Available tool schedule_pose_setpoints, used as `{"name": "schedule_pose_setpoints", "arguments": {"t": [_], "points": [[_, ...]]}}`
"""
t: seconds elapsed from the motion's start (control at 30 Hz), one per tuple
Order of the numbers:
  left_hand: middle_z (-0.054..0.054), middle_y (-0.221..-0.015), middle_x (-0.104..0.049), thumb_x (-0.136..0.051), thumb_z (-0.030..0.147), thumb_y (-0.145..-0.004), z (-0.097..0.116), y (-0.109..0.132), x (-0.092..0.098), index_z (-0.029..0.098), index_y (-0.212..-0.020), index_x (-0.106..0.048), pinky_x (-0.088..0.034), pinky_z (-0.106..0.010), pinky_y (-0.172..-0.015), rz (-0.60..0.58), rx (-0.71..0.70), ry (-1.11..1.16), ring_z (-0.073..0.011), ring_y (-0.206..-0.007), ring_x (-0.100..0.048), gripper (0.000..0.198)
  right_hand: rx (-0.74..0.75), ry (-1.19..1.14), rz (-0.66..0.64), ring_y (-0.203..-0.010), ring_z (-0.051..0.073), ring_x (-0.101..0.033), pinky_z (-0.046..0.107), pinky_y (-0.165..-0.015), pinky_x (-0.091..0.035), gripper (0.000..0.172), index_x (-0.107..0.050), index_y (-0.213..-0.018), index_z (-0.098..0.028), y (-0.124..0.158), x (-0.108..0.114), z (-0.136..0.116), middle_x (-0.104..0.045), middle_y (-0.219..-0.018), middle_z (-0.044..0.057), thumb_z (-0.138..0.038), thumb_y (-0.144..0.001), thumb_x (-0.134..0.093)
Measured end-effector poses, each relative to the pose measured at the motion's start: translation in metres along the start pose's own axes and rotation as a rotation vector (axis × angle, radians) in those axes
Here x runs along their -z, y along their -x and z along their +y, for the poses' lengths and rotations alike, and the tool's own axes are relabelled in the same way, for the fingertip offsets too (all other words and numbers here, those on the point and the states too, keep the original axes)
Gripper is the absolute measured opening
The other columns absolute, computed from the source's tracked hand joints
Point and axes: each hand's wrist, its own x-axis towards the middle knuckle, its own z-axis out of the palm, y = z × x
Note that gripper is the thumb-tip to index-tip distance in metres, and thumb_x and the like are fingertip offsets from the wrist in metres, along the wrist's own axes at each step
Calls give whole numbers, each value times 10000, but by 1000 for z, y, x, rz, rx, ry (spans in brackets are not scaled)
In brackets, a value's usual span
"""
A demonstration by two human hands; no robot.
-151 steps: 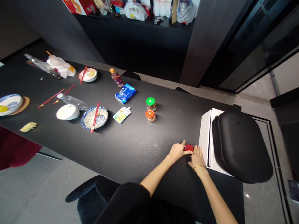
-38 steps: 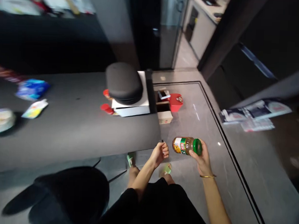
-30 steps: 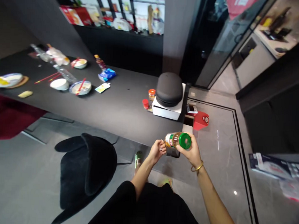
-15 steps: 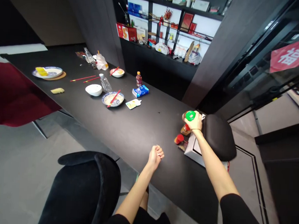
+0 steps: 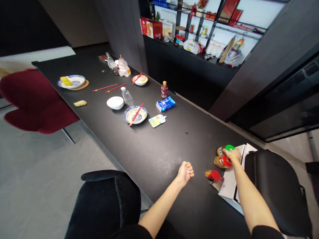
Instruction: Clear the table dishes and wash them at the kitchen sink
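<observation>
My right hand (image 5: 234,155) is closed on a jar with a green lid (image 5: 229,147), which stands at the right of the table beside a red-lidded jar (image 5: 223,161). Fingers partly hide both the jar and how firmly it is gripped. Nearer to me are a smaller container with a red lid (image 5: 212,175) and a dark flat packet (image 5: 216,184). Above the bare tabletop, my left hand (image 5: 185,171) is curled into a fist; a bit of something small and whitish shows between its fingers.
A white box (image 5: 229,184) and a black padded seat back (image 5: 275,188) are at the right. Farther left stand a patterned bowl with chopsticks (image 5: 135,115), a white bowl (image 5: 115,102), a blue packet (image 5: 166,103) and a drink bottle (image 5: 164,89). A black chair (image 5: 102,208) is below.
My right hand has lowered the green-lidded jar beside the red-lidded one. The view has turned, so the table's things appear shifted. My left hand stays curled.
</observation>
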Motion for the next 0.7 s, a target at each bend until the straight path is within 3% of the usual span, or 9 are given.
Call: {"name": "schedule_pose_setpoints", "arguments": {"t": [0.1, 0.23, 0.27, 0.3, 0.4, 0.43, 0.5, 0.57, 0.7], "points": [[57, -492, -273, -386, 190, -822, 14, -6, -5, 190, -586, -321, -192, -207, -450, -23, -47, -42, -74, -411, -234, 244, -20, 9, 2, -1079, 424, -543, 506, -894, -398, 586, -588, -1027, -67, -5, 2, 3, -589, -1076, 299, -396, -569, -745], [29, -575, -431, -485, 179, -803, 36, -18, -14, 158, -668, -489, -261, -206, -480, -22, -266, -251, -77, -464, -342, 136, 278, -253, 244, -1364, 394, -249, 523, -1067, -250, 761, -518, -1208, -83, 40, -5, -19, -362, -1414, 280, -488, -595, -711], [18, -605, -470, -509, 190, -806, 41, -22, -17, 153, -693, -522, -275, -207, -491, -2, -348, -335, -78, -479, -362, 120, 342, -390, 161, -1375, 358, -249, 519, -1080, -252, 752, -505, -1224, -102, 60, -12, -30, -365, -1429, 242, -520, -623, -680], [8, -631, -498, -527, 200, -811, 47, -27, -21, 151, -711, -548, -289, -207, -504, 18, -433, -427, -81, -495, -378, 113, 319, -564, 6, -1339, 327, -334, 515, -1065, -294, 673, -535, -1173, -137, 83, -23, -43, -451, -1375, 205, -553, -654, -637], [-19, -689, -542, -526, 172, -819, 61, -42, -29, 164, -723, -596, -364, -225, -601, 42, -659, -744, -121, -609, -466, 119, 36, -1071, -755, -1126, 275, -575, 488, -927, -464, 501, -617, -928, -214, 150, -66, -83, -663, -1043, 123, -655, -703, -535], [-31, -712, -552, -520, 143, -812, 66, -46, -30, 172, -716, -602, -393, -248, -671, 44, -711, -832, -147, -687, -502, 129, -37, -1210, -887, -1060, 270, -613, 478, -879, -497, 469, -616, -872, -224, 167, -82, -96, -681, -951, 101, -653, -702, -531], [-66, -786, -584, -502, 92, -792, 76, -51, -28, 181, -720, -611, -398, -329, -856, 64, -782, -1011, -207, -874, -539, 158, -164, -1410, -980, -964, 262, -651, 468, -818, -531, 392, -608, -778, -234, 188, -112, -120, -688, -830, 69, -611, -703, -527], [-116, -912, -621, -481, 86, -791, 89, -53, -20, 175, -800, -634, -317, -423, -1007, 69, -815, -1216, -258, -1027, -531, 178, -302, -1528, -941, -899, 247, -666, 454, -793, -544, 279, -591, -701, -240, 191, -136, -141, -684, -756, 48, -513, -703, -538], [-146, -1305, -545, -406, 164, -860, 143, -52, 6, 176, -1194, -574, -212, -463, -1120, -188, -840, -1579, -260, -1276, -431, 374, -442, -1632, -832, -786, 192, -668, 376, -743, -552, 85, -583, -678, -244, 174, -171, -174, -670, -695, 15, -323, -695, -557]]}}
